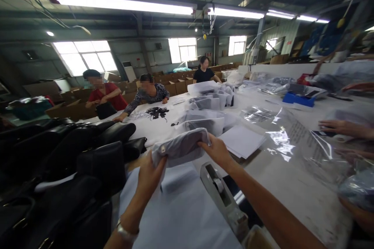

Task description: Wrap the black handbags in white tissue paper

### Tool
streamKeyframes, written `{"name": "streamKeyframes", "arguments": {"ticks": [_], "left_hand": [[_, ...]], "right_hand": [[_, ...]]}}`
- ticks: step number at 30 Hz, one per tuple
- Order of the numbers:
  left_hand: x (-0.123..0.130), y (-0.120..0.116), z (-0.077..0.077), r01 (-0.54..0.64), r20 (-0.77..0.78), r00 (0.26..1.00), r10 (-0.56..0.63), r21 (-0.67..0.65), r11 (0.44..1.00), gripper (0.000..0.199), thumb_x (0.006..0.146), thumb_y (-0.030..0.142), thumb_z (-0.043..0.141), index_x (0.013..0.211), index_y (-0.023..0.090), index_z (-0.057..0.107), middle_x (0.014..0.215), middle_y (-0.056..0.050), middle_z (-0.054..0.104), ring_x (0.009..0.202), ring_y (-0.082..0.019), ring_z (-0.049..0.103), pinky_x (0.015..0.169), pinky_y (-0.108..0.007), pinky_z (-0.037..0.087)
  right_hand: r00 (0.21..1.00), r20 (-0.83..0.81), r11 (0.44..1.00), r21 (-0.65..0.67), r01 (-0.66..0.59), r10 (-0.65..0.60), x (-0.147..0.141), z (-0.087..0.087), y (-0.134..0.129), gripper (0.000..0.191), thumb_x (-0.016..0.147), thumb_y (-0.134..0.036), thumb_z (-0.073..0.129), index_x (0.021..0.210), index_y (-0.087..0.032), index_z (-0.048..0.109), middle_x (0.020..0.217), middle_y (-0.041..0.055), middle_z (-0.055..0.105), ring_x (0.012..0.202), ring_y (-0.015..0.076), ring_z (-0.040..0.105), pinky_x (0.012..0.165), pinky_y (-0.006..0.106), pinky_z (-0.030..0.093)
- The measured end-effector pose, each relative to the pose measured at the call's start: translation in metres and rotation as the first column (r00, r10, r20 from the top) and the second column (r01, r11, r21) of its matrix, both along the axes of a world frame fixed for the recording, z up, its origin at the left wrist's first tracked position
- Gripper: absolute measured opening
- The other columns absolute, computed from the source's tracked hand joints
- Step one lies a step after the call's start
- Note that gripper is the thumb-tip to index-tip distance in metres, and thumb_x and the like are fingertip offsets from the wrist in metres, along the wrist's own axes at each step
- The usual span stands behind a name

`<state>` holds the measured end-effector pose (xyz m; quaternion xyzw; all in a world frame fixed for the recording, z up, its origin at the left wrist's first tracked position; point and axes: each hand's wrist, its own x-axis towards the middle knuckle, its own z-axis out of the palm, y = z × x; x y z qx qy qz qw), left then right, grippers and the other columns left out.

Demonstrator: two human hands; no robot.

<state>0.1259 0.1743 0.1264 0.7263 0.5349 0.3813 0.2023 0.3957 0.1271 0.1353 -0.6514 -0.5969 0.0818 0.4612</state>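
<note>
A grey-white wrapped bundle [181, 146] is held up between my two hands, above white paper sheets [181, 202]. My left hand [149, 171] grips its left end, thumb and fingers closed on it. At the bundle's right end, my right hand [214, 148] pinches the upper edge. Just beyond stand several similar white-wrapped items [201, 118] in a row. A tape dispenser [217, 186] sits below my right wrist. What is inside the bundle cannot be made out.
Black bags [99, 163] are heaped at left. Right of the wrapped items lie a white paper stack [242, 140] and clear plastic bags [280, 136]. A blue box [298, 99] is farther back. Three people are across the table; another person's hands [344, 127] reach in from the right.
</note>
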Motion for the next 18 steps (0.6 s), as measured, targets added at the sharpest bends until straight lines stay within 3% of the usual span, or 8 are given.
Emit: {"name": "streamKeyframes", "arguments": {"ticks": [3, 6, 11, 13, 15, 18], "left_hand": [[0.048, 0.035, -0.002, 0.165, 0.033, 0.986, -0.164, -0.018, 0.986, 0.058, 0.087, 0.045, 0.058, 0.136, 0.016, 0.05, 0.116, -0.012, 0.07, 0.109, -0.03, 0.065, 0.092, -0.041, 0.05], [0.084, 0.058, -0.015, 0.271, 0.065, 0.961, -0.269, -0.036, 0.962, 0.048, 0.086, 0.042, 0.06, 0.127, 0.017, 0.057, 0.112, -0.009, 0.072, 0.103, -0.027, 0.067, 0.091, -0.039, 0.049], [0.109, 0.076, -0.038, 0.333, 0.084, 0.942, -0.326, -0.079, 0.94, 0.038, 0.083, 0.038, 0.064, 0.115, 0.018, 0.065, 0.105, -0.008, 0.074, 0.099, -0.027, 0.068, 0.091, -0.039, 0.05], [0.109, 0.079, -0.044, 0.336, 0.092, 0.94, -0.329, -0.089, 0.938, 0.043, 0.081, 0.036, 0.066, 0.12, 0.018, 0.064, 0.111, -0.009, 0.073, 0.104, -0.027, 0.067, 0.094, -0.04, 0.05], [0.106, 0.079, -0.046, 0.322, 0.098, 0.944, -0.314, -0.084, 0.943, 0.058, 0.079, 0.034, 0.07, 0.132, 0.017, 0.056, 0.129, -0.012, 0.066, 0.118, -0.028, 0.061, 0.102, -0.041, 0.046], [0.091, 0.068, -0.044, 0.247, 0.141, 0.96, -0.243, -0.016, 0.969, 0.072, 0.08, 0.034, 0.069, 0.145, 0.016, 0.042, 0.15, -0.015, 0.047, 0.134, -0.03, 0.048, 0.109, -0.043, 0.042]], "right_hand": [[0.992, 0.055, 0.987, -0.1, 0.122, -0.117, 0.047, -0.002, 0.009, 0.032, 0.084, -0.048, 0.062, 0.099, -0.02, 0.068, 0.091, 0.0068, 0.074, 0.086, 0.0252, 0.067, 0.074, 0.032, 0.048], [0.987, 0.046, 0.973, -0.163, 0.161, -0.156, 0.082, -0.019, 0.017, 0.033, 0.084, -0.049, 0.062, 0.097, -0.019, 0.069, 0.091, 0.0071, 0.074, 0.085, 0.0249, 0.068, 0.073, 0.031, 0.048], [0.987, 0.02, 0.957, -0.241, 0.159, -0.159, 0.107, -0.058, 0.037, 0.029, 0.081, -0.045, 0.064, 0.089, -0.018, 0.07, 0.085, 0.0069, 0.075, 0.08, 0.0246, 0.07, 0.071, 0.031, 0.051], [0.988, 0.003, 0.954, -0.261, 0.149, -0.154, 0.107, -0.071, 0.04, 0.03, 0.08, -0.042, 0.065, 0.097, -0.018, 0.07, 0.092, 0.0072, 0.075, 0.088, 0.0255, 0.07, 0.076, 0.033, 0.053], [0.978, 0.001, 0.956, -0.211, 0.202, -0.206, 0.103, -0.081, 0.033, 0.047, 0.08, -0.041, 0.065, 0.12, -0.017, 0.062, 0.115, 0.0106, 0.071, 0.107, 0.0285, 0.065, 0.089, 0.038, 0.052], [0.924, 0.032, 0.922, 0.085, 0.377, -0.381, 0.091, -0.088, 0.008, 0.067, 0.083, -0.045, 0.061, 0.141, -0.014, 0.044, 0.141, 0.017, 0.052, 0.131, 0.0317, 0.048, 0.105, 0.047, 0.042]]}}
